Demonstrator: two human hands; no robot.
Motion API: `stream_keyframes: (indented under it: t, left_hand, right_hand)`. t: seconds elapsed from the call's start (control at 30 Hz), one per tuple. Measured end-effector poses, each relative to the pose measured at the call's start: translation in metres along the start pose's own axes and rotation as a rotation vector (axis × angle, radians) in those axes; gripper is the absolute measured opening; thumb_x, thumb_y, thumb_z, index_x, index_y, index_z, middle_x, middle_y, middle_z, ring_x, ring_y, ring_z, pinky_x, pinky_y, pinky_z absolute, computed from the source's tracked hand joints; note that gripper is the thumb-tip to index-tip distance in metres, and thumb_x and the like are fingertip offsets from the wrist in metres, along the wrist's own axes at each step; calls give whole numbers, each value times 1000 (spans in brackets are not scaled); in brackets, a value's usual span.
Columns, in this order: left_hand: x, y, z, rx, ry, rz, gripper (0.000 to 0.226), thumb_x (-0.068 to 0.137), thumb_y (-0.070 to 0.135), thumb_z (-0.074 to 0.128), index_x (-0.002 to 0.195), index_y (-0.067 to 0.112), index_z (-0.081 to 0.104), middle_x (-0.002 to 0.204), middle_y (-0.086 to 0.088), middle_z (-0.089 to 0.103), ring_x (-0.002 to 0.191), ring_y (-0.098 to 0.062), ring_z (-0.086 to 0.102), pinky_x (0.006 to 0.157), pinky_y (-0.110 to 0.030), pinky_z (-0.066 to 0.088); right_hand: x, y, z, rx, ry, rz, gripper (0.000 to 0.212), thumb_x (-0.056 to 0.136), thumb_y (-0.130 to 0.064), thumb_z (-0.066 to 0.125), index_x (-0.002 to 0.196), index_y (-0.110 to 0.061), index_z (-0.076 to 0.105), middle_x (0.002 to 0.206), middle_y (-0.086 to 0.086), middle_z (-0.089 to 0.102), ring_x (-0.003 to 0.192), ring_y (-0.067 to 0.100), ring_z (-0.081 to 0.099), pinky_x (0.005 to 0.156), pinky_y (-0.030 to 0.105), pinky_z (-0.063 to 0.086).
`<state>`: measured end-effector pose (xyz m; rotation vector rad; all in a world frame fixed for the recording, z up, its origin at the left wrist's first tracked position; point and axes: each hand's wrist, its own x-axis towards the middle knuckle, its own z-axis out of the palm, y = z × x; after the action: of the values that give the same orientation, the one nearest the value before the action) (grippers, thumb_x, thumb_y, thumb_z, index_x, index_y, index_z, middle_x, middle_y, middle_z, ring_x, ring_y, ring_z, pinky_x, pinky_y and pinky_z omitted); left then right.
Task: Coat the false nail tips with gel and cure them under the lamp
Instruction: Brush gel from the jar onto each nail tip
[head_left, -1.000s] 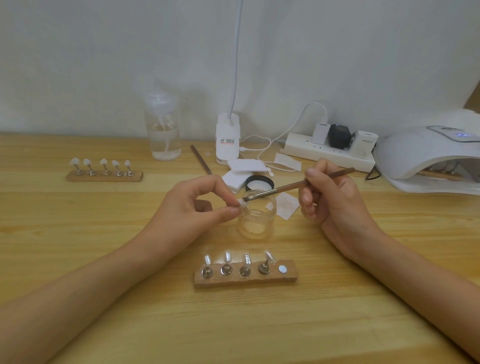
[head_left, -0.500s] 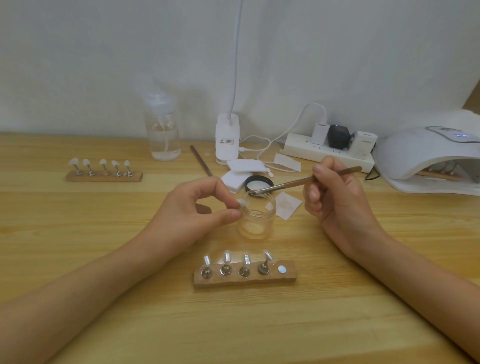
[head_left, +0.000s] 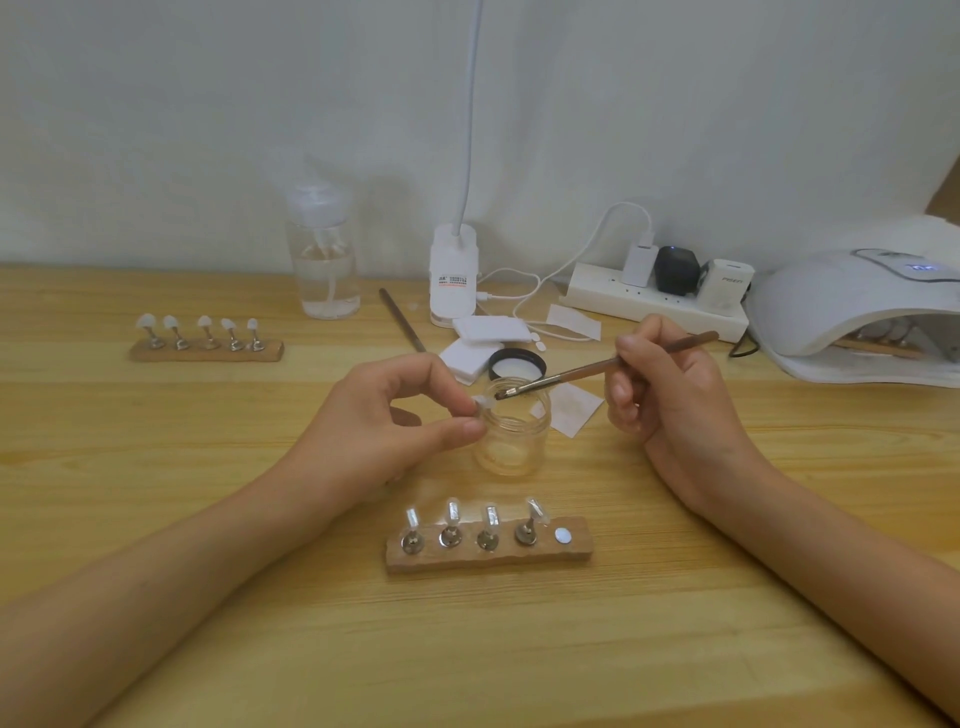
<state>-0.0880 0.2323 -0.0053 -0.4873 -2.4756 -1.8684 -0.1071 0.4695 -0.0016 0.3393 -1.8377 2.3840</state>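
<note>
Brush (head_left: 571, 373) bristles sit just beside the nail tip (head_left: 480, 401), which your left grip (head_left: 384, 415) pinches between thumb and forefinger at the rim of the open jar (head_left: 511, 436). Your right grip (head_left: 670, 395) holds the brush handle. The lamp (head_left: 852, 296) stands well to its right.

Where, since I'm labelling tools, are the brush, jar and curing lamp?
brush (head_left: 571, 376), head view, middle of the handle
jar (head_left: 511, 441), head view, front glass wall
curing lamp (head_left: 831, 301), head view, white dome

I see a pale nail tip (head_left: 481, 401) mid-frame; the brush (head_left: 597, 368) slants just beside it over the open jar (head_left: 511, 436); lamp (head_left: 852, 306) far right.
</note>
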Motion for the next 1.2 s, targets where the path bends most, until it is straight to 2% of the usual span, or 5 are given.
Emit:
stream_keyframes:
  t: [0.2,0.3,0.47,0.67,1.2]
  left_hand:
    - [1,0,0,-6,-4,3,27,61,46,78,74,24,67,81,6,74,39,-8,39,40,-19,33]
    - [1,-1,-1,8,3,-5,32,59,50,79,75,25,68,80,-14,71,40,-10,38,41,-21,32]
    - [1,-1,0,-8,-5,5,29,60,47,79,73,25,67,82,3,73,39,-5,40,39,-17,34]
    - [3,-5,-1,27,5,6,30,62,50,82,74,27,68,76,-29,64,41,-11,38,40,-20,33]
    - [1,-3,-1,14,16,29,26,62,45,79,73,24,68,61,-12,61,39,-7,38,41,-15,32]
  right_hand:
    - [-1,0,2,-18,-40,-1,22,92,-20,57,74,-16,44,52,-1,52,45,9,46,42,18,37]
    - [0,0,0,-4,-4,-3,24,94,-16,55,73,-17,44,51,-1,51,44,8,44,42,17,37]
    - [-2,0,2,-19,-52,-20,20,89,-22,58,74,-17,45,52,-1,52,44,9,46,42,18,38]
    - [-1,-1,0,11,-25,-24,23,92,-20,57,73,-17,44,51,-3,52,44,8,45,43,17,37]
    - [0,2,1,-28,-47,-19,19,87,-23,59,76,-16,45,52,0,54,45,9,47,43,18,39]
